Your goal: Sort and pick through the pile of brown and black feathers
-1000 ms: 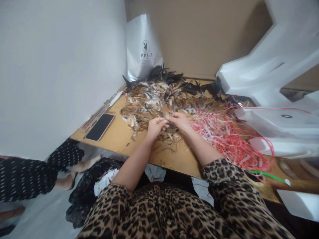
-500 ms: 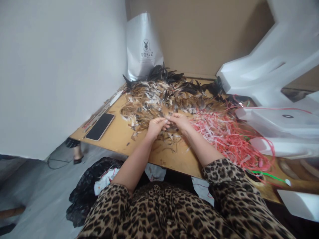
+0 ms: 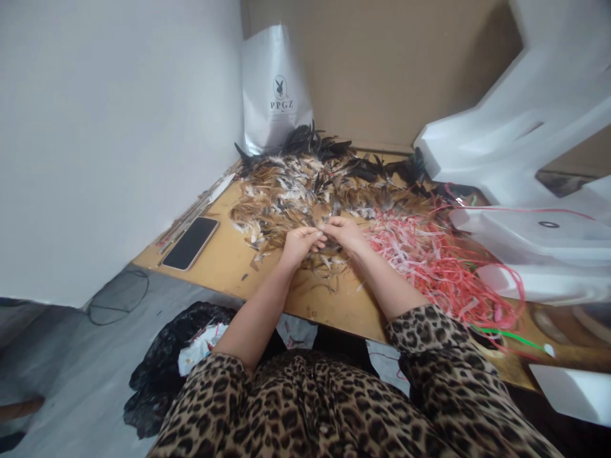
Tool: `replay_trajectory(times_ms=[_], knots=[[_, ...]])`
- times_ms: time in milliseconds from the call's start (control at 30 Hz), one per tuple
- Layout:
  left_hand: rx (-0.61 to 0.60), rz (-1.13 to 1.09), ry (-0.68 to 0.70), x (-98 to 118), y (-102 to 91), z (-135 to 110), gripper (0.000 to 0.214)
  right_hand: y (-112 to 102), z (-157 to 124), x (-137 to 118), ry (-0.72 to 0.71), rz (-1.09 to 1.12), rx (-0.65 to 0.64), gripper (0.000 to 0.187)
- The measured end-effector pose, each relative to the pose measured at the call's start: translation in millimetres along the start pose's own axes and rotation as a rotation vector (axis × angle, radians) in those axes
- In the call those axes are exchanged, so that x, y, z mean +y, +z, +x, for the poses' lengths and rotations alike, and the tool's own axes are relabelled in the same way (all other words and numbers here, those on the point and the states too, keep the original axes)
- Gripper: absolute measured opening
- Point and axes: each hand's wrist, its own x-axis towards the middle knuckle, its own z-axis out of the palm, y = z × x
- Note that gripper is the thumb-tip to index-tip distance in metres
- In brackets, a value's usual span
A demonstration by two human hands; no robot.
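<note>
My left hand point(image 3: 301, 244) and my right hand point(image 3: 344, 234) meet fingertip to fingertip above the near side of a feather pile point(image 3: 286, 191). Both are closed in a pinch. A small brown feather point(image 3: 319, 215) seems to stand up from between the fingertips, though its base is hidden by them. The pile mixes brown, white and black feathers, with the long black ones at the back. Right of my right hand lies a tangled heap of pink and white plastic ribbon strips point(image 3: 429, 267).
A smartphone point(image 3: 191, 243) lies at the left of the wooden table point(image 3: 224, 270). Behind stands a silver-white bag point(image 3: 277, 95) against the wall. White machine parts point(image 3: 534, 235) fill the right side. Below the table's left edge sits a black plastic bag point(image 3: 167, 362).
My hands stay pinched together in nearly the same place. The foot of another person, seen on the floor at the left, has gone out of view.
</note>
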Motion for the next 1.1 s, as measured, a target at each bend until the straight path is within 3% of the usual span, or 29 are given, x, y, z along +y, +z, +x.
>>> replay_trajectory(times_ms=[433,633,733,867,1000,1100], knots=[[-0.007,-0.023,-0.036,-2.3,-1.5,0.7,0.025,0.3,-1.0,2.1,-0.038,-0.043,0.003,0.037],[0.031,-0.175,-0.033,0.1,-5.9,2.1,0.027,2.7,-1.7,-2.0,-0.081,-0.103,-0.065,0.032],[0.045,-0.240,-0.029,3.0,-8.5,2.5,0.025,2.1,-4.0,-4.3,-0.240,-0.286,-0.099,0.030],[0.048,-0.278,-0.039,5.1,-10.8,2.3,0.024,1.2,-9.5,-9.1,-0.507,-0.693,-0.048,0.025],[0.057,-0.275,-0.037,4.5,-10.8,1.9,0.026,3.5,-13.0,-11.7,-0.609,-0.997,0.020,0.025],[0.042,-0.251,-0.039,4.2,-9.2,1.2,0.026,5.5,-13.4,-9.5,-0.633,-1.099,0.066,0.022]])
